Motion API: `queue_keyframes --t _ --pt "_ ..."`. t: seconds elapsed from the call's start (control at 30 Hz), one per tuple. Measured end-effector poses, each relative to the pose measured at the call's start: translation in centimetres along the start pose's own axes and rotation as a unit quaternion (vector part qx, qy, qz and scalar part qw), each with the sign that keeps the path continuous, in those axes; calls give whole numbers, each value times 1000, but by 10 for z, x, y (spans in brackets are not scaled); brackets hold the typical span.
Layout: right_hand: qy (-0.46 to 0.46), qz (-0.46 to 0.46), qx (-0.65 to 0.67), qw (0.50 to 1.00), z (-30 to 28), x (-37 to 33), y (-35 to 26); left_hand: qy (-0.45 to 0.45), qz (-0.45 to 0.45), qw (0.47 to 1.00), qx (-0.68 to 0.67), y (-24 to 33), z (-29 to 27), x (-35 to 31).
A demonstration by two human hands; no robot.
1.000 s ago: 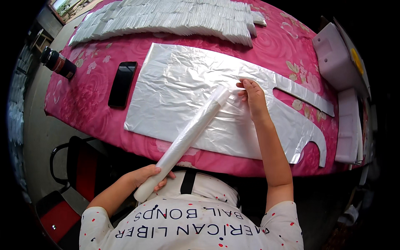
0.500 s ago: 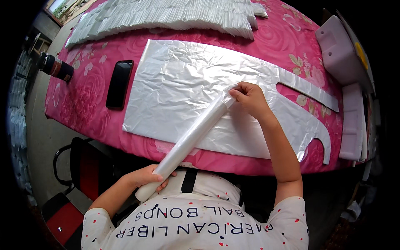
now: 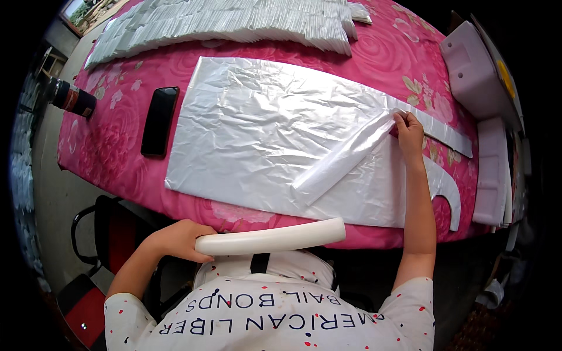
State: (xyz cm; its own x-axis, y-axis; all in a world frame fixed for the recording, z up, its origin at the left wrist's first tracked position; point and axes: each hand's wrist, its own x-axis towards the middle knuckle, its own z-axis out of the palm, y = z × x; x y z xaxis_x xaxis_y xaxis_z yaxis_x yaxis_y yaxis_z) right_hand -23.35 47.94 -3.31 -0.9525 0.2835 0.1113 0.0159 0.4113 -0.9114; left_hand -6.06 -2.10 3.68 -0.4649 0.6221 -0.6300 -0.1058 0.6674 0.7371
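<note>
My left hand is closed around one end of a smooth white tube. The tube lies roughly level over my lap, in front of the table's near edge. Out to the right, my right hand pinches the far end of a flattened roll of thin white plastic film. That roll slants down to the left, resting on a large crinkled plastic sheet spread on the table. Cut-outs at the sheet's right end leave curved strips. The tube and the film roll are apart.
A pink flowered tablecloth covers the table. Left of the sheet lie a black phone and a dark bottle. Long rows of folded white plastic line the back. White foam boxes stand at right; a red-and-black chair at left.
The tube has come out of the film roll and swung level in my left hand. My right hand has moved right with the film, which has flattened onto the sheet.
</note>
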Motion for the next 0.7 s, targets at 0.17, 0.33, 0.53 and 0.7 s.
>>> queue_keyframes --t 0.17,0.33,0.53,0.7 --pt "-111 -19 39 993 56 -12 -41 177 130 923 316 54 -28 60" --pt "-193 -30 9 981 82 -3 -53 347 402 758 379 73 -33 115" --pt "-242 -12 -3 970 84 9 -57 145 405 817 384 54 2 121" --pt "-139 73 -19 987 84 0 -78 154 354 822 419 45 20 123"
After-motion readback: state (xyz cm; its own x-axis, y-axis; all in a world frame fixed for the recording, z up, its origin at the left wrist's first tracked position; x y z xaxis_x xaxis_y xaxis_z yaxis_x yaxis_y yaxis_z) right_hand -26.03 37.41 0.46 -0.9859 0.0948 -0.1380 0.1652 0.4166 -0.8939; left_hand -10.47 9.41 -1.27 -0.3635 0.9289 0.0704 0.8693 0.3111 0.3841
